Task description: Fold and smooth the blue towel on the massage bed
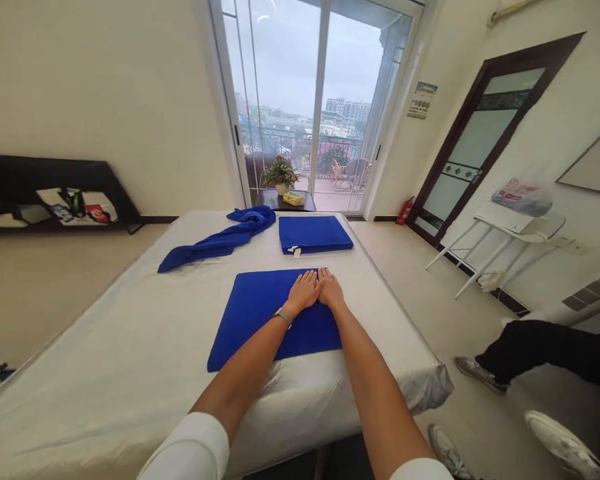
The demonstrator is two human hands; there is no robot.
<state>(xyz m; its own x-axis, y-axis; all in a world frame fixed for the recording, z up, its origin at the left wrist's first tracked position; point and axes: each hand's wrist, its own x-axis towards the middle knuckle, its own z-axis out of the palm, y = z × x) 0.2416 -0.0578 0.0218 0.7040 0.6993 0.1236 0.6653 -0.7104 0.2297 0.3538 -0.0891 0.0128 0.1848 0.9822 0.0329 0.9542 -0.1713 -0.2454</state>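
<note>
A folded blue towel (253, 313) lies flat on the covered table near its front edge. My left hand (304, 291) rests palm down on its far right part, fingers stretched forward. Beside it, touching, my right hand (330, 288) lies flat at the towel's right far corner. Neither hand grasps anything. Just beyond is a second folded blue towel (315, 233) with white tags at its front edge. Farther left, a crumpled blue towel (220, 240) stretches diagonally across the sheet.
A pale, shiny sheet (130, 333) covers the wide table. Behind it, a small dark table holds a potted plant (281, 172) and a yellow packet (294, 199). At right are a person's dark-trousered leg (545, 347), shoes, and a white folding table (510, 220) with a bag.
</note>
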